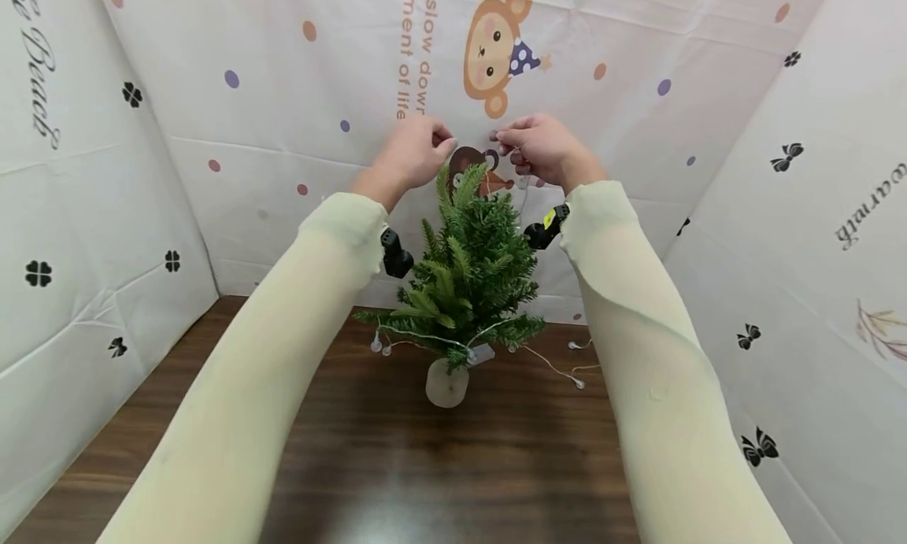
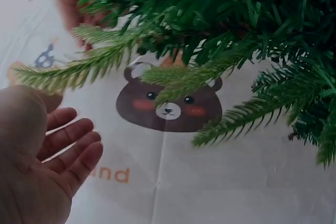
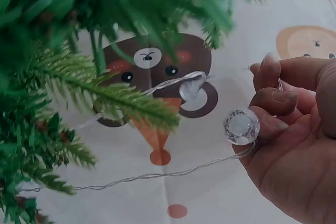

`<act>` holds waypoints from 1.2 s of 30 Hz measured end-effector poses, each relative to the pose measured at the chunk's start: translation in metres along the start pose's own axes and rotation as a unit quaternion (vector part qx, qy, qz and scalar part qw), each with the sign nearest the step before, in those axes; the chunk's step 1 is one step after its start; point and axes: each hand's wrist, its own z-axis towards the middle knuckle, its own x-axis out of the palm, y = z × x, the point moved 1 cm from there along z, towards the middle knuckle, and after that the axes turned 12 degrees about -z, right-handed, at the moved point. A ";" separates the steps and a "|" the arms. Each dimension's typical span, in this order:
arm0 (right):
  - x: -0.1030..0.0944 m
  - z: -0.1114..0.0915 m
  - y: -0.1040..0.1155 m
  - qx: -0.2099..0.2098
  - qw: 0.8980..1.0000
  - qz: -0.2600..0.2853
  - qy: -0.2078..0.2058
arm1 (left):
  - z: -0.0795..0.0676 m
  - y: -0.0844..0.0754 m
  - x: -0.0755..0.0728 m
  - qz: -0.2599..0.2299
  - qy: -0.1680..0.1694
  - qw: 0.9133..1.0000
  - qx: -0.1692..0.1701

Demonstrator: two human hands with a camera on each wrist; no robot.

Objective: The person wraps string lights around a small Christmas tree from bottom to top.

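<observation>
Clear string lights point(image 3: 241, 126) are pinched in curled right fingers point(image 3: 274, 101).

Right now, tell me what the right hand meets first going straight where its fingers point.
In the head view, the right hand would likely meet the left hand, opposite it near the top of the tree; depth is unclear, so it might pass by.

Green tree point(image 1: 485, 253) upright on its pale base point(image 1: 447, 385), clear-bulbed light string point(image 3: 241, 126) crossing the near lower branches point(image 1: 526, 328), spilling away right, one stretch up beside the treetop point(image 1: 469, 186)
</observation>
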 end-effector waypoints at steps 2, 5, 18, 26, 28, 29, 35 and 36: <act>0.000 -0.001 0.002 -0.006 1.000 -0.013 -0.001 | 0.005 -0.004 0.005 -0.006 0.004 1.000 0.013; 0.000 -0.003 0.002 -0.010 0.998 -0.055 0.000 | 0.011 -0.008 0.010 -0.015 0.012 1.000 0.014; 0.004 -0.007 0.004 -0.090 0.990 -0.099 0.037 | 0.018 -0.021 0.020 -0.048 0.006 0.999 -0.002; -0.004 -0.019 -0.003 -0.061 0.982 -0.175 0.028 | 0.013 -0.008 0.009 -0.030 0.002 0.999 -0.013; -0.005 -0.023 -0.006 -0.049 0.984 -0.161 0.051 | 0.012 -0.003 0.006 -0.025 -0.001 1.000 -0.017; -0.005 -0.025 -0.008 -0.042 0.986 -0.146 0.065 | 0.011 -0.001 0.005 -0.022 -0.003 1.000 -0.018; -0.014 -0.033 -0.024 -0.009 0.994 -0.070 0.083 | 0.008 0.015 0.006 -0.027 -0.010 0.999 -0.021; -0.016 -0.032 -0.027 -0.005 0.995 -0.063 0.079 | 0.008 0.018 0.007 -0.029 -0.011 0.999 -0.020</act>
